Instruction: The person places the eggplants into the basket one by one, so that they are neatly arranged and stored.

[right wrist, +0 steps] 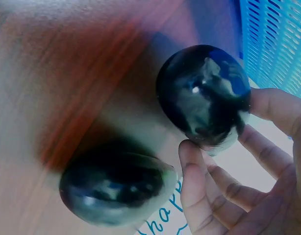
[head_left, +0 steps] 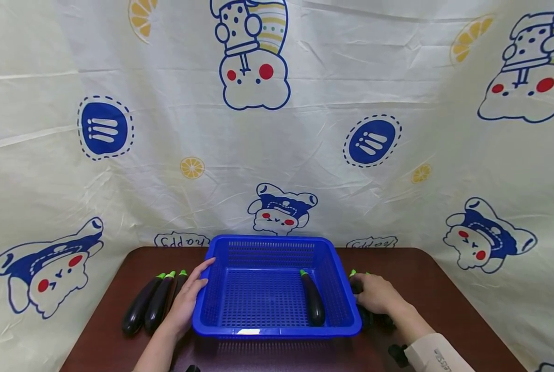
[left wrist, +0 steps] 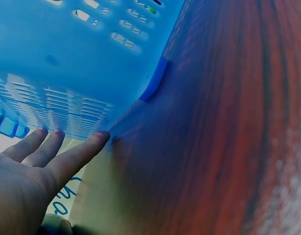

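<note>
A blue basket (head_left: 277,332) stands mid-table, with one eggplant (head_left: 313,299) lying at the right of its floor. My left hand (head_left: 186,304) rests against the basket's left wall, and in the left wrist view the hand (left wrist: 42,171) has its fingers extended along the basket's side (left wrist: 47,63). Right of the basket, my right hand (head_left: 380,295) covers part of the eggplants there. The right wrist view shows this hand (right wrist: 248,191) pinching a dark eggplant (right wrist: 204,93) between thumb and fingers; a second eggplant (right wrist: 116,188) lies beside it on the table.
Several eggplants (head_left: 157,305) with green stems lie side by side on the brown table (head_left: 102,333), left of the basket. A pale printed sheet (head_left: 323,196) hangs behind the table and along both sides. A small black object (head_left: 399,355) shows by the right sleeve.
</note>
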Motion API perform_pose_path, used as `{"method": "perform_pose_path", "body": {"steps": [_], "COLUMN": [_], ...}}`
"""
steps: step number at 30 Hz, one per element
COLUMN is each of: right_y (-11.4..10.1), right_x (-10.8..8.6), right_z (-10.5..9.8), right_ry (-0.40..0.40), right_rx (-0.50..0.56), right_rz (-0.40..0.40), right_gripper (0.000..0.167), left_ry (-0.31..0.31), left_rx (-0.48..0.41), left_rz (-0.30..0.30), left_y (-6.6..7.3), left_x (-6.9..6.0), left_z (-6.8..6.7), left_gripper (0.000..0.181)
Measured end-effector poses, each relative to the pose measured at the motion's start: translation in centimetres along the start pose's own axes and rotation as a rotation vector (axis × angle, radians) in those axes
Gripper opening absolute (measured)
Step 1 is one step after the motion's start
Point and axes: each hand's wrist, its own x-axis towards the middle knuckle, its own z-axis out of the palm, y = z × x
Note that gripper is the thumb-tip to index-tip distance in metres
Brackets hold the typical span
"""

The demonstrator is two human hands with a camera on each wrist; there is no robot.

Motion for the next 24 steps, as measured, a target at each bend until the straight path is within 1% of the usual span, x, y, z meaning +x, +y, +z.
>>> {"method": "perform_pose_path", "body": {"steps": [6,11,18,21,24], "right_y": [-0.2,-0.4,-0.9,-1.2,-1.5], "right_x": [0.0,-0.2,-0.5,-0.7,-0.9], "right_z": [-0.7,-1.5,-3.0,-3.8,-4.5], "right_ry": [0.032,0.044,0.063,0.068,0.060], "right_rx": [-0.008,-0.006,-0.020,-0.024,-0.005], "right_rz": [-0.025,-0.038,-0.068,-0.069,-0.065], "right_gripper": [0.037,0.036,0.038,0.037,0.036], "left_ry": [0.009,0.011,0.011,0.009,0.012], "left_rx": [-0.020,-0.012,-0.014,-0.005,-0.007], "left_rz": [-0.007,-0.013,-0.007,-0.009,-0.015], "left_y": [0.0,0.0,0.0,0.1,0.0], "left_x": [0.0,0.1,0.1,0.0,0.1], "left_z": [0.1,0.1,0.2,0.1,0.1], "left_gripper": [0.050,0.050,0.051,0.050,0.050]}}
